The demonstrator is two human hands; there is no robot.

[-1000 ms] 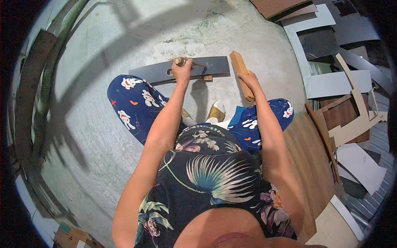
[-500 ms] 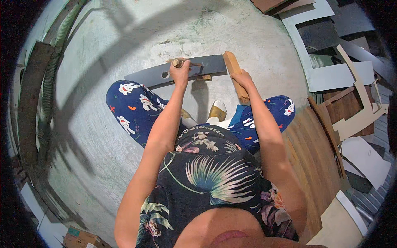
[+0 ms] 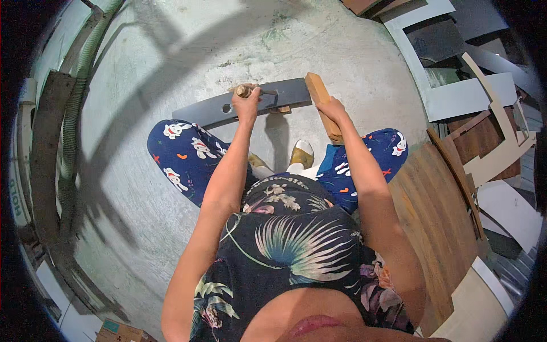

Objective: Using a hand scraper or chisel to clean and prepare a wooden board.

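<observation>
Clamping its fingers around a wooden handle (image 3: 243, 91), the left hand (image 3: 246, 107) is over the gray board (image 3: 209, 109) beyond the feet (image 3: 302, 154). The right hand's (image 3: 331, 110) fingers clasp a wood block (image 3: 317, 88) by the board's right end. If the wood scrap (image 3: 283, 110) at the near edge props it unevenly, the board could rock; a stray block swing could catch the left knuckles.

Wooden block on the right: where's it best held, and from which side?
Probably around the middle of the wooden block, from the right: it is long and straight-sided, and its far end sits at or very near the dark board, which crowds the left side. The right grip holds it that way.
</observation>
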